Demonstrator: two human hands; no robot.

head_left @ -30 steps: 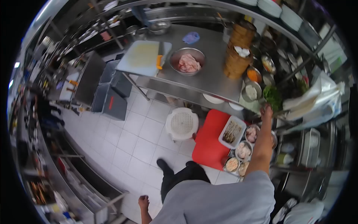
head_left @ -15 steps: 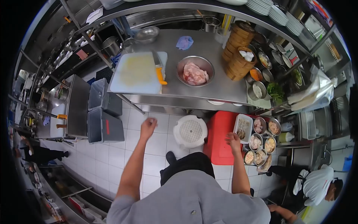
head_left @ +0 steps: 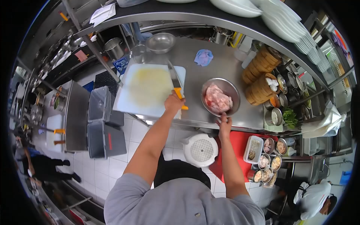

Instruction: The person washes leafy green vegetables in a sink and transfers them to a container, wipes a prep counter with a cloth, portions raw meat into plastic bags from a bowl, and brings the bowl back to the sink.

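My left hand [head_left: 174,102] is closed over the orange handle of a kitchen knife [head_left: 174,77]. The blade lies on the right side of a white cutting board [head_left: 125,92], which has a yellowish stain across it. At the near rim of a round metal bowl [head_left: 237,95], my right hand [head_left: 224,122] has its fingers gripping the edge. Pale pink raw meat [head_left: 217,98] fills the middle of that bowl. Part of the knife handle is hidden under my left fingers.
A crumpled blue cloth [head_left: 203,57] and an empty metal bowl [head_left: 161,43] are farther back. Bamboo steamers [head_left: 258,90] stand at right. A white stool [head_left: 200,150] and a red box [head_left: 234,150] sit below the counter. An overhead shelf [head_left: 180,18] crosses above. Other people are at both sides.
Both hands have reached forward from above the floor to the counter. The left has taken the knife handle, and the right has come onto the bowl's rim. My view has moved closer to the counter.
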